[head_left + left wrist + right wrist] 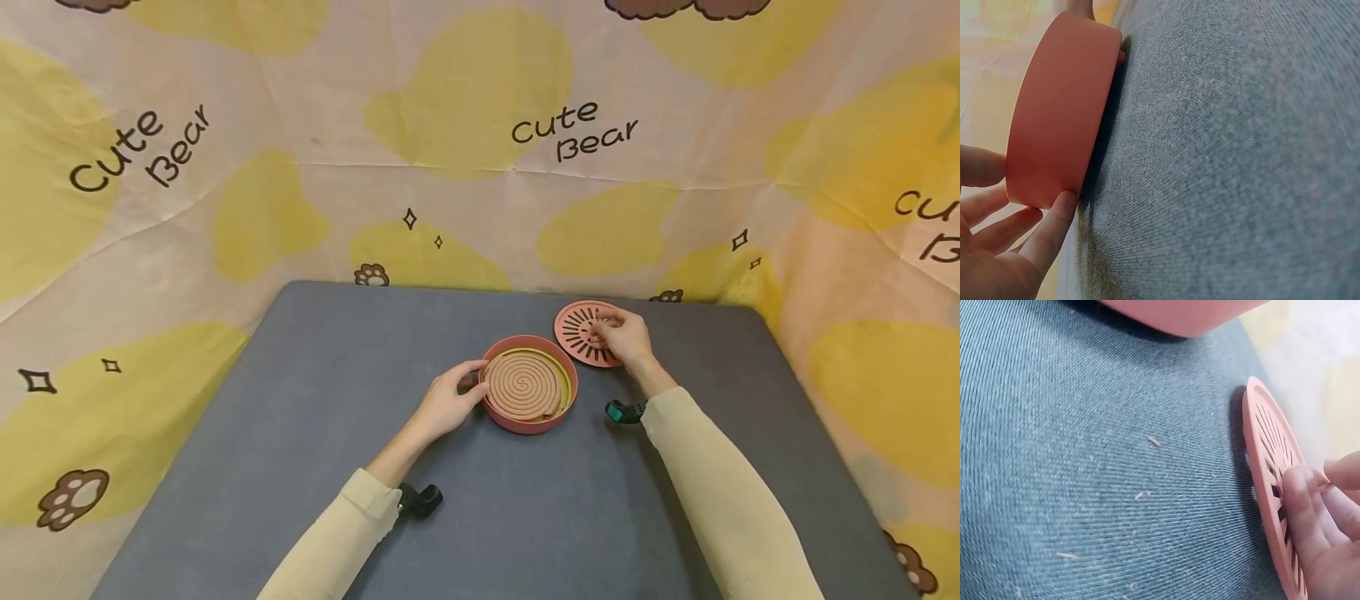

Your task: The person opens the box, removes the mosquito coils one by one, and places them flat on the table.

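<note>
A round reddish-pink mosquito coil box (pixel 493 412) stands on the table, its spiral coil (pixel 522 384) lying inside with a yellow-green band along the far right. My left hand (pixel 447 400) is at the box's left side; in the left wrist view its fairly straight, spread fingertips (pixel 1063 203) touch the outer wall. Just behind and right of the box is the pink slotted lid (pixel 572 333). With thumb and fingers brought together, my right hand (pixel 624 337) pinches at the lid's middle. A small thin tip (pixel 1327 484) shows between them in the right wrist view.
A blue-grey ribbed cloth covers the table (pixel 322 367). Several tiny crumbs (pixel 1154 440) lie on it near the lid. A patterned curtain (pixel 465 100) hangs behind and along both sides. Dark wrist-worn devices (pixel 422 500) stick out beneath both wrists.
</note>
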Demonstrator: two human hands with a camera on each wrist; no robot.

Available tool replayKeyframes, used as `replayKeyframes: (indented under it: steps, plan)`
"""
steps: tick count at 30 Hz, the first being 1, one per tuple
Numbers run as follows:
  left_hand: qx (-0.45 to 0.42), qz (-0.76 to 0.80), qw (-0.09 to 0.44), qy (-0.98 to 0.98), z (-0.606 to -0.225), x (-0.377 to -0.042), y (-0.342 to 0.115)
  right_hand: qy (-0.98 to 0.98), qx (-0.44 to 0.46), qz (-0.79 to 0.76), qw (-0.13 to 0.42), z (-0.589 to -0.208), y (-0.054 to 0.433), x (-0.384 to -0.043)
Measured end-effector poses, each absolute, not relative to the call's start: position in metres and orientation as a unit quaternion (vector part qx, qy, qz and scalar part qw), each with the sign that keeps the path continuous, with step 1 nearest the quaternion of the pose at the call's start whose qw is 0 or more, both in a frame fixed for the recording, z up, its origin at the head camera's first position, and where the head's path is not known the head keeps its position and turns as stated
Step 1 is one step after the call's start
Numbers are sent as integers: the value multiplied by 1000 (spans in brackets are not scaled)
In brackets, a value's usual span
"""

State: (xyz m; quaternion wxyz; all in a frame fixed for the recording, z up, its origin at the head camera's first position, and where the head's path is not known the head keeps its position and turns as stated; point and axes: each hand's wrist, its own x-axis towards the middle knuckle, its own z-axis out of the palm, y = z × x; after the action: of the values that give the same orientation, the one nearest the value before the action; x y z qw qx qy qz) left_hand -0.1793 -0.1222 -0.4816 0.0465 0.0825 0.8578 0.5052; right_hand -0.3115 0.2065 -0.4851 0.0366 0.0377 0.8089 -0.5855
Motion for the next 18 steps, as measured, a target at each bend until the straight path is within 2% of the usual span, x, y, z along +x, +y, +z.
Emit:
replayKeyframes:
  steps: [7, 18]
  plan:
    - [83, 504, 48, 859, -483, -178, -121, 813, 30, -579, 50, -485, 207, -309]
    - [87, 509, 42, 856, -484, -181, -122, 862, 31, -506, 7, -456, 209, -295]
